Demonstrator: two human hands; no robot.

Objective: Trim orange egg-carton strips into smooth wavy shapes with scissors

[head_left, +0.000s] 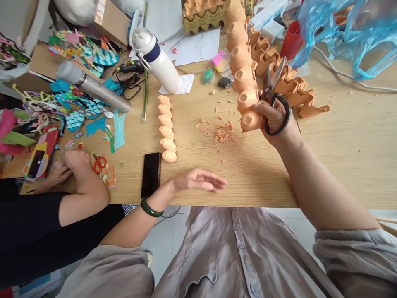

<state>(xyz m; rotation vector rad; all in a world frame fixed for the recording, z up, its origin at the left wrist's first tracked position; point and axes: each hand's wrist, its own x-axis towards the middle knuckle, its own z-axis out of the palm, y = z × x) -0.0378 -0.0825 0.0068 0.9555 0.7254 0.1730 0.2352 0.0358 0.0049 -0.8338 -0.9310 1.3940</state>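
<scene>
My right hand [274, 114] grips a long orange egg-carton strip [243, 62] by its near end, and black-handled scissors [274, 89] hang in the same hand with blades apart, pointing away. My left hand [201, 181] hovers above the table's near edge, fingers stretched out, holding nothing. To its upper left lies a second, trimmed row of orange carton cups [166, 130]. Small orange scraps [223, 131] are scattered on the wood between the two strips. Beyond my right hand, jagged orange carton offcuts [302, 93] rest on the table.
A black phone [151, 175] lies by my left forearm. Behind stand a white bottle [158, 62], stacked egg trays [203, 18] and a red cup [292, 40]. A blue plastic bag [362, 37] is at far right. At left, another person's arms [82, 178] rest near red scissors [99, 164] and colourful crafts.
</scene>
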